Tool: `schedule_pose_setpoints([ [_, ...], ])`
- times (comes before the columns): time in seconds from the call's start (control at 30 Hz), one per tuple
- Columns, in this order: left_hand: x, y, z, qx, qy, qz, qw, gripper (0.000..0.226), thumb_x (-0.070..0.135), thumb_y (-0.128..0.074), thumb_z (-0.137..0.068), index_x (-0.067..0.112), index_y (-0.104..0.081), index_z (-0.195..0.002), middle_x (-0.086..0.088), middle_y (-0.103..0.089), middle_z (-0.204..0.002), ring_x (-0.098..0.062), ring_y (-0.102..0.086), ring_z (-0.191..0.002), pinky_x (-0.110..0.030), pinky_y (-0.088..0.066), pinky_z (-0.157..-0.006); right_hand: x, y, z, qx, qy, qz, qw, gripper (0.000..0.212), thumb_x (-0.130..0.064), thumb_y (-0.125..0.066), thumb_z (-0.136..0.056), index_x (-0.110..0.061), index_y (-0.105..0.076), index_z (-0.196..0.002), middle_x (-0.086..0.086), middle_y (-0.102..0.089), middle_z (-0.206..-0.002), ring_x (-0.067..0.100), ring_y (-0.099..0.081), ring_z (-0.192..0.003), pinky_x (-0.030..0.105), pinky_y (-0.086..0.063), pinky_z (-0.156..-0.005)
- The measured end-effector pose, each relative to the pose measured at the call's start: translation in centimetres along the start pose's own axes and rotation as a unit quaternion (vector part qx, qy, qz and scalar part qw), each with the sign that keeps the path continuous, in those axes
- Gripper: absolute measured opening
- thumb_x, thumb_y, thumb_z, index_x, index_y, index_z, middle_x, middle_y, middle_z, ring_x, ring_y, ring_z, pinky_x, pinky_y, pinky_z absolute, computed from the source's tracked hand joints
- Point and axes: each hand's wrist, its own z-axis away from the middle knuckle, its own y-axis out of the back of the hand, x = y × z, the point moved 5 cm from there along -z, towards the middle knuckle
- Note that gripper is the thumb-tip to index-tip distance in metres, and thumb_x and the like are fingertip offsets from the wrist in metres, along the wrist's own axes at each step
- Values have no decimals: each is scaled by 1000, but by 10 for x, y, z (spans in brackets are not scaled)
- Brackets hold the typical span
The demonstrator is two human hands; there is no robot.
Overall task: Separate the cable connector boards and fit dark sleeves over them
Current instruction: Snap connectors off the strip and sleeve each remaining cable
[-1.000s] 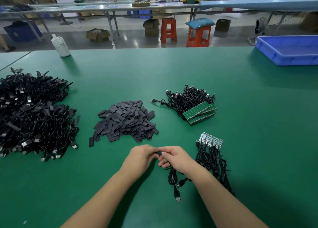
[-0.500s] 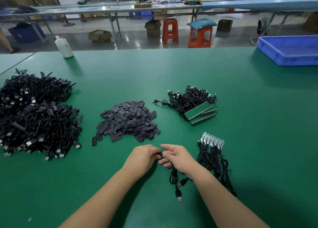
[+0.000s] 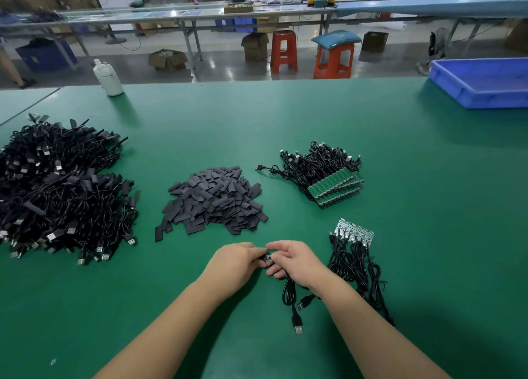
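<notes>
With the left hand [image 3: 238,261] and right hand [image 3: 294,260] pinching one small board [image 3: 268,259] together, a skewed sleeve would likely snag on its corners.

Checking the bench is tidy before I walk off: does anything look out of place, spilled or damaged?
Nothing stands out. The sleeves, finished cables and the stack of boards sit in separate heaps on the green table. One sleeve lies slightly off its pile, which is minor.
</notes>
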Motion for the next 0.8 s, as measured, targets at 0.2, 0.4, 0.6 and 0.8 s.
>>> schedule_pose_setpoints([
  [0.2, 2, -1, -2, 28, -7, 2, 1000, 25, 31, -48, -100, 26, -68, -115, 7, -69, -104, -15, -61, -100, -31, -47, -86, 3, 1, -3, 0, -6, 10, 1000, 37, -4, -49, -100, -6, -51, -137, 10, -72, -94, 16, -73, -79, 24, -58, -71],
  [0.4, 4, -5, -2, 27, -9, -7, 1000, 24, 31, -49, -99, 22, -67, -113, 5, -69, -102, -16, -63, -96, -31, -47, -84, 3, 1, -4, 4, -7, 16, 1000, 38, -4, -48, -101, -8, -50, -139, 8, -72, -98, 16, -73, -81, 25, -58, -72],
  [0.6, 8, -10, -3, 8, -5, -39, 999, 26, 34, -45, -100, 23, -63, -116, 1, -65, -101, -22, -62, -93, -34, -47, -83, 1, 1, -1, 5, -2, 11, 1000, 38, -3, -47, -101, -7, -50, -139, 10, -70, -103, 14, -72, -77, 23, -58, -71],
  [0.8, 4, -9, -2, -10, -8, -66, 998, 29, 38, -42, -101, 24, -61, -118, 2, -59, -102, -24, -62, -91, -37, -48, -80, 0, 0, 0, 7, -2, 4, 1000, 33, -5, -51, -100, -10, -56, -132, 6, -71, -95, 14, -73, -78, 23, -57, -70],
])
